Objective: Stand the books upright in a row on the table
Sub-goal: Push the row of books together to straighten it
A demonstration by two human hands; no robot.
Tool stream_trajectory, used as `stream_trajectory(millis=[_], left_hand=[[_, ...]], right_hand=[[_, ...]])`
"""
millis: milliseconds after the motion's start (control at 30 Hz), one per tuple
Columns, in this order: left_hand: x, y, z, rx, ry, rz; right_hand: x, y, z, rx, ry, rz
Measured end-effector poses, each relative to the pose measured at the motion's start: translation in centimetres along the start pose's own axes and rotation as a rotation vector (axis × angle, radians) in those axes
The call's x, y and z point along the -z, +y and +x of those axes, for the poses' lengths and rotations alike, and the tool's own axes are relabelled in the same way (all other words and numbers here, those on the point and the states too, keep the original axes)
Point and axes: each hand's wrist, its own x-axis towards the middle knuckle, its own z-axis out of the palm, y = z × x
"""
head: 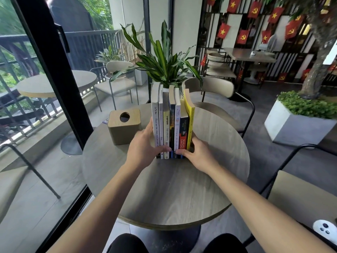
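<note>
Centrally in the frame, a row of seven paperback books (172,123) stands upright, spines toward the camera, on the round grey wood-grain table (164,189). Left hand (144,145) is spread flat against the row's left side, thumb across the lower spines. Right hand (196,152) presses the right side beside the yellow-spined end book (190,121), thumb across the lower spines; both clamp the row between them. Yellow book's top leans slightly right. Just left of the row: light wooden tissue box with round hole (124,126), close to the left hand, contact unclear. Behind: green leafy potted plant (164,64) and beige chair (209,88).
</note>
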Motion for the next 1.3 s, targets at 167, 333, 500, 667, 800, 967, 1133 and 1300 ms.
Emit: stream_trajectory(millis=[167,333,500,667,800,967,1133,1300], left_hand=[[1.3,0.0,0.8,-0.08,0.108,0.411],[2.3,0.0,2.5,-0.024,-0.045,0.474],[3.0,-0.4,4.4,-0.027,-0.135,0.493],[3.1,-1.2,5.7,-0.028,-0.162,0.502],[3.3,-1.8,6.7,-0.008,-0.199,0.488],[3.2,-1.9,7.5,0.015,-0.248,0.437],[2.7,-2.4,7.6,-0.042,-0.194,0.388],[1.8,-2.2,7.5,-0.193,-0.14,0.308]], right_hand=[[-0.1,-0.4,0.1,0.011,0.038,-0.077],[-1.1,-1.3,0.4,0.053,0.167,-0.083],[-1.7,-1.1,1.2,0.053,0.192,-0.105],[-2.1,-1.0,2.0,0.059,0.196,-0.117],[-2.0,-1.0,2.9,0.07,0.153,-0.098],[-0.4,-0.4,3.9,0.004,-0.043,-0.062],[-0.3,-0.4,4.4,0.011,-0.059,-0.031],[-0.1,-0.4,4.7,0.006,-0.073,-0.044]])
